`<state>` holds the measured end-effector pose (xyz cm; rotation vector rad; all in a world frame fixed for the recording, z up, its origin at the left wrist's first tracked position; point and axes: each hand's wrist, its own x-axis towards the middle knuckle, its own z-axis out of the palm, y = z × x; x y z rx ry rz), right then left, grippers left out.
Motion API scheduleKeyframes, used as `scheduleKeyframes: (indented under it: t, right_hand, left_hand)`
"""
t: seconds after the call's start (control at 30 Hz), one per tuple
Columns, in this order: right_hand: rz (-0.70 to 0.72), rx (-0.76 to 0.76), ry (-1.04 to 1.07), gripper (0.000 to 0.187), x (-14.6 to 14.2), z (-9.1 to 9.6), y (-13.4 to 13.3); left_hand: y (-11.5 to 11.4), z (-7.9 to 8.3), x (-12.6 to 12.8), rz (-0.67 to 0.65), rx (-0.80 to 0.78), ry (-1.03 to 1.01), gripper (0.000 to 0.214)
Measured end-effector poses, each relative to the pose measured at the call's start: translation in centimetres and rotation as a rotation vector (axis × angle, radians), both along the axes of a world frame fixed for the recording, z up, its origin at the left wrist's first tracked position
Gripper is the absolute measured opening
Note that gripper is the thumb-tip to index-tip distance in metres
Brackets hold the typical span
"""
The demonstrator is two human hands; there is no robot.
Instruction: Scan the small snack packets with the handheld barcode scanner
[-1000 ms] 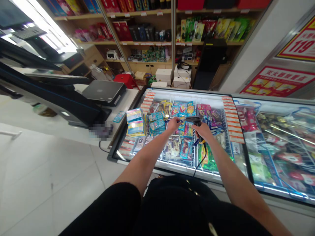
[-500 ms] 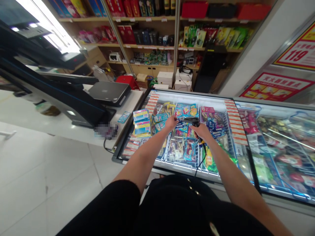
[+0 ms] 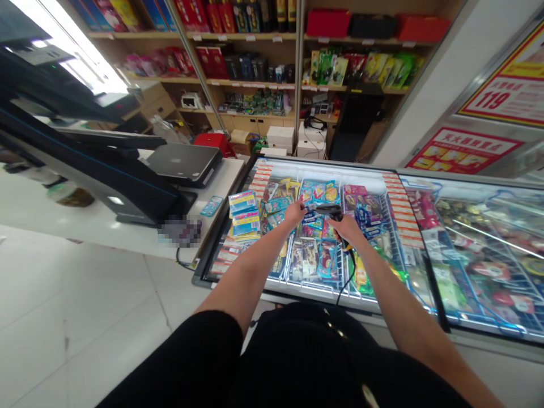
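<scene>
In my right hand [image 3: 347, 228] is a black handheld barcode scanner [image 3: 330, 211], its head pointing left and its cable hanging down over the freezer's near edge. My left hand [image 3: 294, 213] is closed just left of the scanner's head. Its fingertips are pinched, and what they hold is too small to make out against the packs below. Both hands are above the glass top of a chest freezer [image 3: 365, 165]. Under them lie colourful ice cream packs [image 3: 327, 259] in wire baskets. Blue-and-yellow packs [image 3: 245, 215] are stacked to the left of my left hand.
On the left counter [image 3: 232, 170] stand a black checkout terminal [image 3: 127, 181], a dark flat device [image 3: 187, 161] and a blue phone-like item [image 3: 211, 206]. A second freezer section [image 3: 488, 266] adjoins at right. Stocked shelves [image 3: 242, 85] and white boxes [image 3: 280, 137] are behind.
The view has shifted slightly, so the surroundings sit a little further left. Both hands stay nearly in place, the scanner still in my right hand.
</scene>
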<state>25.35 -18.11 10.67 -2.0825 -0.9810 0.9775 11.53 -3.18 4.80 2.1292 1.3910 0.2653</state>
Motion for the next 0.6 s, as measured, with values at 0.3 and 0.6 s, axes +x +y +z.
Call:
scheduleKeyframes:
  t: [0.3,0.6]
  right_hand:
    - [-0.058,-0.011,-0.002,0.019,1.1,0.6,-0.7]
    - [-0.174,-0.008,0.078,0.019,4.3,0.9,-2.5]
  left_hand:
    - [0.0,-0.2,0.4,-0.021,0.019,0.051,0.018]
    - [-1.0,-0.7,2.1,-0.001,0.185,0.169,0.017]
